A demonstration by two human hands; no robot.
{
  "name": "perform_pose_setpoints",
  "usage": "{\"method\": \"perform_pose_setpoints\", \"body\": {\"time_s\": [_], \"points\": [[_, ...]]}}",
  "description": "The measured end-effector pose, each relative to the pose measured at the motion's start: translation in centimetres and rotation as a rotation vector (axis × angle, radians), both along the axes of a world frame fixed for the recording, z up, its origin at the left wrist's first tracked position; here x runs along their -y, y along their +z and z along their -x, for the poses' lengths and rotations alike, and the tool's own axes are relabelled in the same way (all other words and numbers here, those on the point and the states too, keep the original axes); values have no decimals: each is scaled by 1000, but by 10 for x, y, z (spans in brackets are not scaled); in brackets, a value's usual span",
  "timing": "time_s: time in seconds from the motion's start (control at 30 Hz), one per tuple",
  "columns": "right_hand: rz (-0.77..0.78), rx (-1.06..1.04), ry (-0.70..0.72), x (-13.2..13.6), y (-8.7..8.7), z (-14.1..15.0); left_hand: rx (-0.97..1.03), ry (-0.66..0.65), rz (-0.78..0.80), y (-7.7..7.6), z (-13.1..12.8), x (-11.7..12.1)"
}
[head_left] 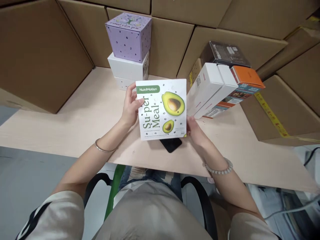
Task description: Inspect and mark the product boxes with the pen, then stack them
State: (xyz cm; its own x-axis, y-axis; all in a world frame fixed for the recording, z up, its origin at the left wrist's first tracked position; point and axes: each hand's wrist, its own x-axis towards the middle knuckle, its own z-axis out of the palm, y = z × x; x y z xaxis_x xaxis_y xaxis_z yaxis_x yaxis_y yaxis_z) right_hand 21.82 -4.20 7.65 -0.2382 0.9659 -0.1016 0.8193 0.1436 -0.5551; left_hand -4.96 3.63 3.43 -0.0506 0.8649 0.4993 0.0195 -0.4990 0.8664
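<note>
Between my hands is a white NutriMotion Su-per Meal box (160,133), printed with two halved avocados and tilted so its front faces me. My left hand (131,106) grips its left edge, thumb on the front and the other fingers behind. At the lower right edge, my right hand (196,131) is closed on the box, its fingers partly hidden behind it. Beneath the box a dark phone (172,145) lies on the table, its upper part covered.
A purple box (127,43) sits on white boxes (127,68) at the back left. White boxes (206,85), an orange box (246,77) and a dark box (228,53) stand back right. Large cardboard boxes (170,46) wall the wooden table (82,116). Chair armrests flank me.
</note>
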Motion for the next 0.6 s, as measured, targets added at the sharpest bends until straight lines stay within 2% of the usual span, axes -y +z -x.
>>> {"method": "perform_pose_setpoints", "body": {"time_s": [0.1, 0.2, 0.27, 0.4, 0.5, 0.6], "points": [[188, -446, 67, 2, 3, -2, -58, -97, 17, 4, -2, 7], [233, -617, 28, 2, 7, -3, -132, -104, 58, 5, -1, 10], [191, -651, -3, 0, 8, -3, -156, -109, 84, 3, 1, 11], [46, -659, -48, -1, -1, 0, -244, -248, 62, 3, 5, 12], [-48, -621, -69, -2, -11, -2, -309, -291, 50, 11, 8, 16], [-122, -471, -54, -5, -16, -5, -246, -416, 130, 21, 11, 17]]}}
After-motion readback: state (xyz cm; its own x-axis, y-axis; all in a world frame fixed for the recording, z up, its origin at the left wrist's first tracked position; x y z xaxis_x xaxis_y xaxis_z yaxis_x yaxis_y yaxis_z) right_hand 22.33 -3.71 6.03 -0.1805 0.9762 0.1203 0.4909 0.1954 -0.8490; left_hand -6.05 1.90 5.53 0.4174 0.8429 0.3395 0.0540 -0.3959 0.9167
